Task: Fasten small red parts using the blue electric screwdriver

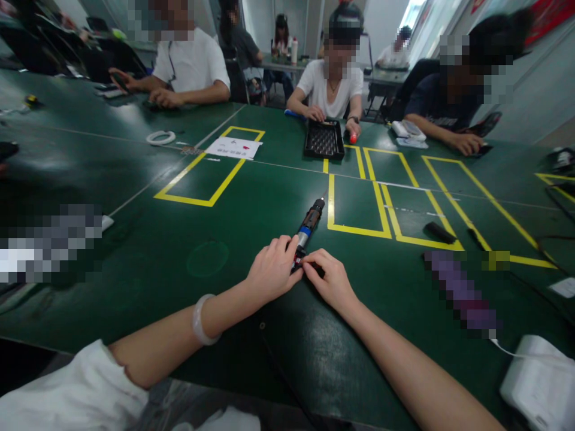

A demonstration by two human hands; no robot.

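Note:
An electric screwdriver lies on the green table in front of me, its thin bit pointing away and slightly right. Behind its black nose are a brownish section, a blue band and a silver cylinder, which look like exposed inner parts. My left hand is closed around the rear part from the left and hides some of it. From the other side, my right hand pinches with thumb and forefinger at the rear end, near small red and black parts. What exactly it pinches is too small to make out.
Yellow tape rectangles mark the green table. Across it, a person handles a black tray; other people sit on either side. A paper sheet and white tape roll lie farther off. A white charger stands at the right.

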